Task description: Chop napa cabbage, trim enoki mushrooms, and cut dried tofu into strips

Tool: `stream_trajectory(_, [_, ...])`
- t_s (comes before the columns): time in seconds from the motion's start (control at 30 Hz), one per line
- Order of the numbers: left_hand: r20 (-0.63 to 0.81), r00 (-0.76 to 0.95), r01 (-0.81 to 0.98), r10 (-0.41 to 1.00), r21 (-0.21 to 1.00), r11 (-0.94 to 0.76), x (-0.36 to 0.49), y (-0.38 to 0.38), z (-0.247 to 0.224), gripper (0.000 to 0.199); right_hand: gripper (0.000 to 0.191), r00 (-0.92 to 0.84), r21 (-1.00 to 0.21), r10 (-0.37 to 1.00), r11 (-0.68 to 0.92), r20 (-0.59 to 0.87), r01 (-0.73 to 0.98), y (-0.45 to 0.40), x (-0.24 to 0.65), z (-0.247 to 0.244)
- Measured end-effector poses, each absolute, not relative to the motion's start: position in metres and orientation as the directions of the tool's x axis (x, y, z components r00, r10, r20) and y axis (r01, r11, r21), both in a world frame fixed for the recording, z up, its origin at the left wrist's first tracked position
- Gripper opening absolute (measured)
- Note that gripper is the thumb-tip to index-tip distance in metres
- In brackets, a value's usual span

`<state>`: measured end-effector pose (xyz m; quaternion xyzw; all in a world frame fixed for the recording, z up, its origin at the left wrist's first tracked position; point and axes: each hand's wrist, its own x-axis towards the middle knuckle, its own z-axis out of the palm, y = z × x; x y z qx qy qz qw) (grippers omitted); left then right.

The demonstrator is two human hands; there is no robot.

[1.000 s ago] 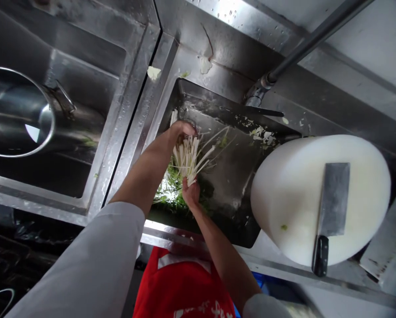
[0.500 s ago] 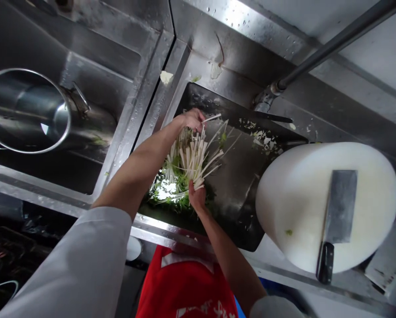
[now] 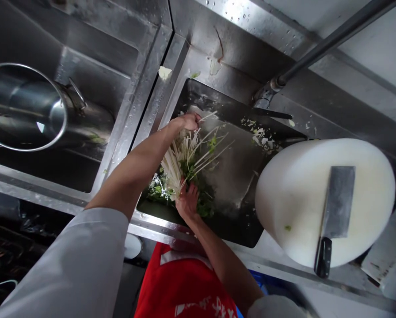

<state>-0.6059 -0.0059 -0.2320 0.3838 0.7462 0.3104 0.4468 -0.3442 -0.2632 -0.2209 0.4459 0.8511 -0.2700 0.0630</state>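
Long white stalks with green leaves (image 3: 173, 165) lie in the water of a dark sink, fanned out between my hands. My left hand (image 3: 190, 121) is at the stalks' upper end, its fingers closed on a thin pale stalk (image 3: 208, 116) that sticks out to the right. Lower down, my right hand (image 3: 187, 201) rests against the leafy lower part of the bunch with its fingers apart. Some green leaves float under and beside the right hand.
A cleaver (image 3: 340, 203) lies on a thick round white chopping block (image 3: 284, 190) right of the sink (image 3: 259, 236). A large metal pot (image 3: 63, 119) lies in the left basin. White scraps (image 3: 262, 138) float near the faucet (image 3: 266, 98).
My right hand has moved left and its fingers have spread. The stalks have shifted left with it. My left hand has moved slightly, still with the thin stalk.
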Motion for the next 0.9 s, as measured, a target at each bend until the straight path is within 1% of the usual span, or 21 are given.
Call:
stream_trajectory(0.03, [-0.446, -0.279, 0.355, 0.85, 0.775, 0.523, -0.607, -0.006, -0.231, 0.023, 0.076, -0.597, -0.395, 0.72, 0.463, -0.354, 0.793, -0.263, -0.344, -0.221])
stream_trajectory(0.1, [-0.528, -0.199, 0.514, 0.826, 0.661, 0.546, -0.607, -0.005, -0.226, 0.024, 0.073, -0.593, -0.382, 0.719, 0.466, -0.363, 0.798, -0.262, -0.342, -0.223])
stream_trajectory(0.17, [-0.588, -0.135, 0.682, 0.798, 0.529, 0.505, -0.605, -0.006, -0.218, 0.019, 0.069, -0.592, -0.369, 0.723, 0.473, -0.355, 0.8, -0.261, -0.339, -0.226])
stream_trajectory(0.23, [-0.661, -0.046, 0.776, 0.749, 0.449, 0.444, -0.603, -0.01, -0.206, 0.014, 0.068, -0.597, -0.351, 0.73, 0.491, -0.334, 0.797, -0.259, -0.336, -0.231])
stream_trajectory(0.27, [-0.694, -0.009, 0.794, 0.72, 0.433, 0.427, -0.602, -0.012, -0.199, 0.015, 0.068, -0.602, -0.342, 0.731, 0.503, -0.322, 0.794, -0.259, -0.335, -0.233])
stream_trajectory(0.33, [-0.729, 0.03, 0.807, 0.684, 0.422, 0.413, -0.602, -0.017, -0.187, 0.025, 0.068, -0.605, -0.323, 0.735, 0.517, -0.307, 0.793, -0.259, -0.331, -0.237])
stream_trajectory(0.47, [-0.712, -0.009, 0.847, 0.703, 0.368, 0.383, -0.603, -0.024, -0.171, 0.05, 0.066, -0.597, -0.318, 0.746, 0.513, -0.295, 0.797, -0.257, -0.328, -0.24])
stream_trajectory(0.53, [-0.723, 0.0, 0.859, 0.691, 0.354, 0.37, -0.604, -0.025, -0.166, 0.054, 0.066, -0.596, -0.334, 0.745, 0.503, -0.3, 0.797, -0.255, -0.327, -0.238])
stream_trajectory(0.63, [-0.745, 0.024, 0.88, 0.667, 0.333, 0.34, -0.604, -0.028, -0.159, 0.053, 0.07, -0.601, -0.38, 0.731, 0.482, -0.324, 0.79, -0.251, -0.324, -0.23])
stream_trajectory(0.73, [-0.683, 0.017, 0.888, 0.73, 0.346, 0.304, -0.603, -0.036, -0.153, 0.054, 0.077, -0.588, -0.488, 0.752, 0.41, -0.296, 0.77, -0.243, -0.313, -0.22])
stream_trajectory(0.83, [-0.539, -0.01, 0.883, 0.842, 0.39, 0.26, -0.6, -0.048, -0.15, 0.061, 0.076, -0.499, -0.641, 0.83, 0.245, -0.249, 0.727, -0.221, -0.299, -0.21])
stream_trajectory(0.9, [-0.432, -0.025, 0.888, 0.902, 0.405, 0.218, -0.597, -0.056, -0.151, 0.064, 0.072, -0.433, -0.701, 0.869, 0.155, -0.238, 0.696, -0.2, -0.295, -0.203])
